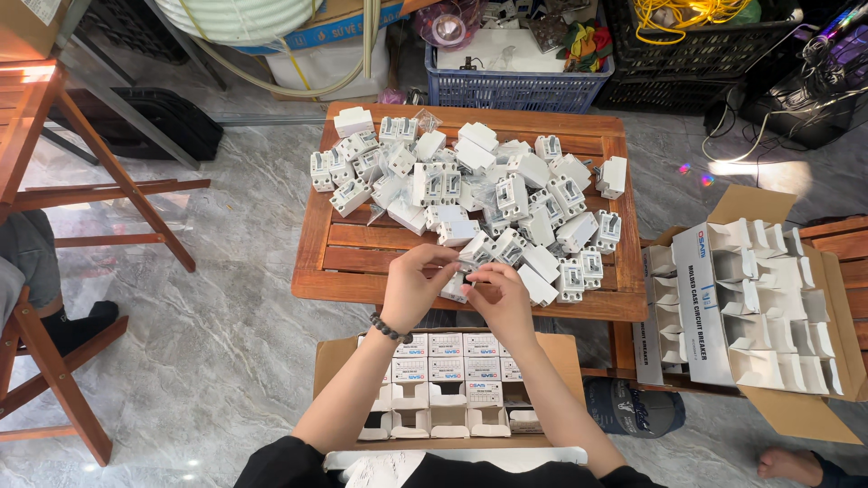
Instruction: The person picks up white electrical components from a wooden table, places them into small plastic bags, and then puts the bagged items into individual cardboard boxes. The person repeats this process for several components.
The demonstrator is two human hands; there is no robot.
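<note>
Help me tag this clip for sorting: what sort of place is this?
Probably a small packing workshop or storeroom: a wooden table heaped with white switch units, cartons of small boxes beside it, and crates of cables on the marble floor.

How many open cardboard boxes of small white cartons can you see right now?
2: one cardboard box below the wooden table, under the person's arms; another cardboard box at right, holding empty white cartons. Others may be hidden.
</note>
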